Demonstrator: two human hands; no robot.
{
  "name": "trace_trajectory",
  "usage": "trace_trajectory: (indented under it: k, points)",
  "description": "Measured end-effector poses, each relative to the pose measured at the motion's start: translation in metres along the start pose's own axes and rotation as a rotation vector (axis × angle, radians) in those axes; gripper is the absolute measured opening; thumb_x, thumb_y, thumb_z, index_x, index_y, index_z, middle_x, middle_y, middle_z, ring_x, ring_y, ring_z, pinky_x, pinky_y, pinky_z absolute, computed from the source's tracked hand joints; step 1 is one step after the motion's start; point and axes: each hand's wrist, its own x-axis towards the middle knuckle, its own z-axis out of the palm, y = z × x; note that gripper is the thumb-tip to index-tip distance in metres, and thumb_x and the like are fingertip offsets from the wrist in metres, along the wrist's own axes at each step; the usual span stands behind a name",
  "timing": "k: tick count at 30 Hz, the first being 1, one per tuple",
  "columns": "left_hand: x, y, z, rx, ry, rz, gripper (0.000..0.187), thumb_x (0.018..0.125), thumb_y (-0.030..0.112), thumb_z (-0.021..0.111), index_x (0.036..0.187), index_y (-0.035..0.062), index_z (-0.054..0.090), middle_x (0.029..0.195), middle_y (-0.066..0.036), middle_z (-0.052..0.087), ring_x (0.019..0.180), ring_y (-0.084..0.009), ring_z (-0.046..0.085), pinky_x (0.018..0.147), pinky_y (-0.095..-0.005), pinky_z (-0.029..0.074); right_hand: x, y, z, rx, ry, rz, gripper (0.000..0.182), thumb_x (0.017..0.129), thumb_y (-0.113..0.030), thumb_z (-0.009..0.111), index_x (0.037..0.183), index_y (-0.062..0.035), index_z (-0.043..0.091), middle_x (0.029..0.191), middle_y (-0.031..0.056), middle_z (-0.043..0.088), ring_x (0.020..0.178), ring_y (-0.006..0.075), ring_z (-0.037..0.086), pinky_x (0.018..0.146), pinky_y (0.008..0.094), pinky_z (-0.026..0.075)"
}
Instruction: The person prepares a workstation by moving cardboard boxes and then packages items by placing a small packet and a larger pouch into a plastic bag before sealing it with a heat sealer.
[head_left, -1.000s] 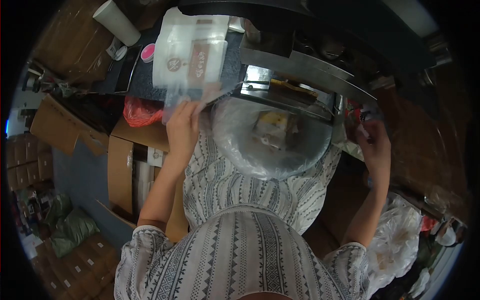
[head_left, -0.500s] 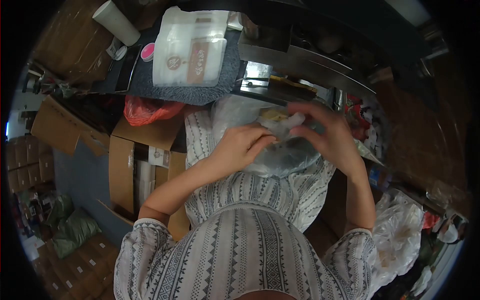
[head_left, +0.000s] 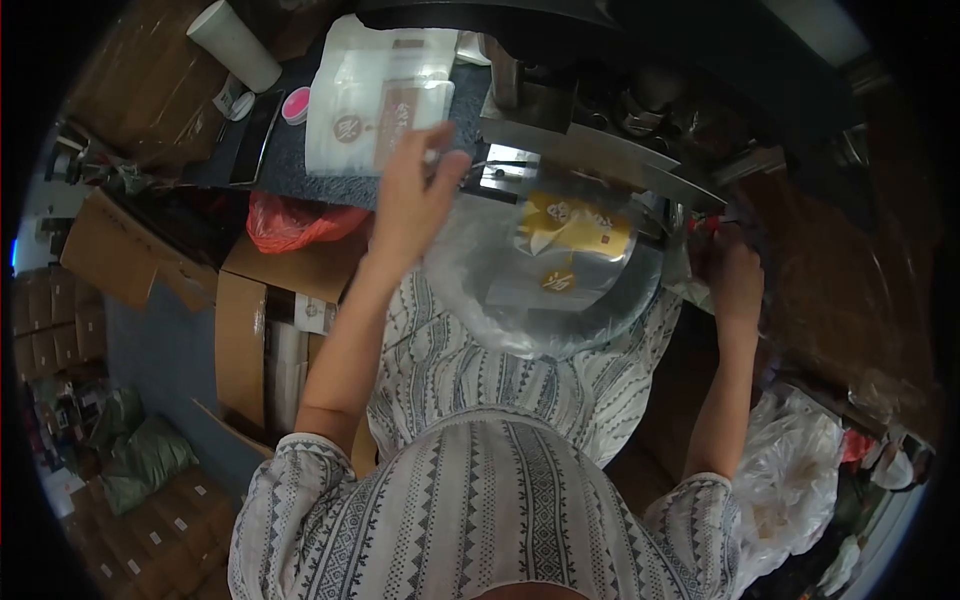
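My left hand (head_left: pixel 412 205) is raised over the lower right edge of the clear printed pouches (head_left: pixel 345 95). A small pale thing, blurred, shows between its curled fingers and thumb. At the right, my right hand (head_left: pixel 735 275) has its fingers bent together at the red packets (head_left: pixel 712 222); what they hold is hidden. Between the hands, a clear pouch with a yellow printed part (head_left: pixel 580 230) lies flat on a round container lined with clear plastic (head_left: pixel 460 290), which rests on my lap.
A metal machine (head_left: pixel 600 145) stands beyond the container. On the grey cloth are a dark phone (head_left: pixel 256 138) and a pink-topped jar (head_left: pixel 296 105), with a white cup (head_left: pixel 233 45) behind. An open carton (head_left: pixel 240 350) and a red bag (head_left: pixel 300 222) are at the left, a clear bag (head_left: pixel 785 470) at the right.
Both hands have moved apart from over the container, the left up toward the pouches and the right out to the red packets. The yellow-printed pouch now lies flat and uncovered.
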Motion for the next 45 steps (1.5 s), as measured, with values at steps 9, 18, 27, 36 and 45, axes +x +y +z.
trace_trajectory:
  k: [9,18,27,36,45]
  points:
    - [-0.043,-0.027,-0.054,0.984,0.18,0.235,0.031,0.079,0.012,0.067,0.109,0.0077,0.061,0.103,-0.013,0.059,0.1,-0.0322,0.056,0.084,-0.0419,0.042,-0.014,-0.029,-0.04,0.476,-0.101,0.077,0.019,0.085,-0.005,0.056,0.103,-0.0044,0.052,0.089,0.019,0.065,0.081,0.0339,0.066,0.071,0.0393,0.053]
    - [-0.081,0.023,0.0,0.734,0.242,0.49,0.014,0.079,0.002,0.063,0.092,0.0055,0.064,0.084,-0.009,0.06,0.071,-0.0304,0.061,0.058,-0.0357,0.048,-0.028,-0.12,-0.05,1.056,-0.271,-0.365,0.017,0.082,0.001,0.064,0.096,-0.003,0.054,0.106,0.0059,0.067,0.093,0.0125,0.063,0.067,0.0266,0.05]
    - [-0.067,0.016,0.037,0.301,-0.354,0.112,0.017,0.087,0.014,0.062,0.095,-0.0017,0.063,0.079,-0.012,0.063,0.066,-0.0186,0.066,0.054,-0.0293,0.049,-0.027,-0.119,-0.026,1.132,-0.242,-0.233,0.023,0.083,-0.004,0.066,0.104,-0.004,0.058,0.103,0.0069,0.068,0.094,0.0189,0.065,0.076,0.0263,0.049]
    - [-0.01,0.014,0.07,-0.362,-0.283,-0.402,0.033,0.091,0.026,0.061,0.102,-0.0056,0.061,0.085,-0.007,0.064,0.071,-0.0099,0.062,0.064,-0.0195,0.049,-0.033,-0.05,-0.052,0.582,-0.099,0.022,0.038,0.086,-0.014,0.064,0.121,-0.0045,0.053,0.108,0.0194,0.062,0.096,0.033,0.063,0.079,0.0392,0.049]
    - [0.019,0.015,-0.043,0.076,-0.235,-0.116,0.042,0.093,0.037,0.054,0.116,0.0017,0.059,0.102,-0.009,0.065,0.086,-0.0178,0.064,0.075,-0.0314,0.051,-0.003,0.0,-0.015,-0.061,-0.055,0.176,0.034,0.088,-0.016,0.055,0.122,-0.0099,0.053,0.105,0.0235,0.059,0.098,0.0425,0.057,0.08,0.0478,0.048]
